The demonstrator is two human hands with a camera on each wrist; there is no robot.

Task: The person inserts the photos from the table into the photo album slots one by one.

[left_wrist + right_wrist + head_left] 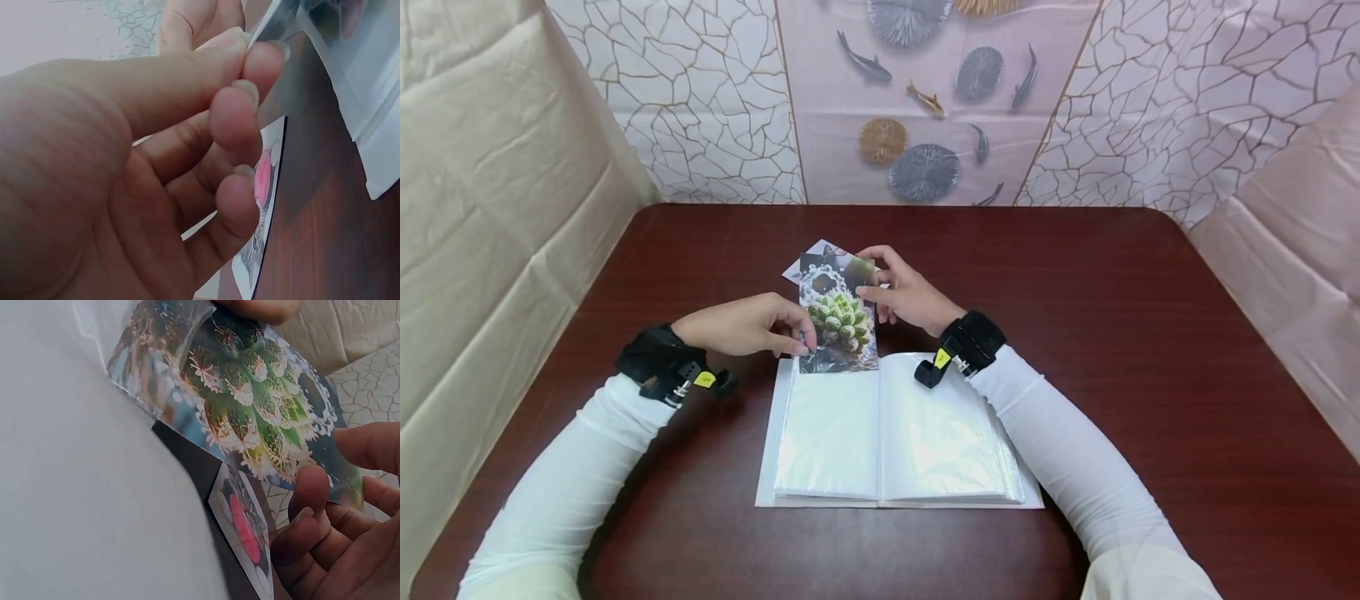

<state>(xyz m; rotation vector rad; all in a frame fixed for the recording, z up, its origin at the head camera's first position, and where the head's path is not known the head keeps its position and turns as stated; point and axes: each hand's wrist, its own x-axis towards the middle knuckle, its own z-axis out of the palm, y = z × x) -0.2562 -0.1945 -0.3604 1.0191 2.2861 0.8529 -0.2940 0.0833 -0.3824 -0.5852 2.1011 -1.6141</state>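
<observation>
An open photo album [827, 442] with clear sleeves lies on the table. Above its left page, both hands hold a photo of a green succulent [838, 321]. My left hand [748, 325] pinches the photo's left edge between thumb and index finger, near the sleeve's top. Toward the upper right corner, my right hand [913, 292] grips the photo, thumb on the front and fingers behind. In the right wrist view, clear film [197, 334] covers the photo's lower end. More than one loose print may lie behind; a photo with a pink shape [244, 528] shows there.
The dark red-brown table [1150, 375] extends around the album. A patterned cloth [925, 108] hangs behind its far edge, and pale fabric [497, 208] stands at the left. The black camera strap [973, 337] on the right wrist is close above the right page.
</observation>
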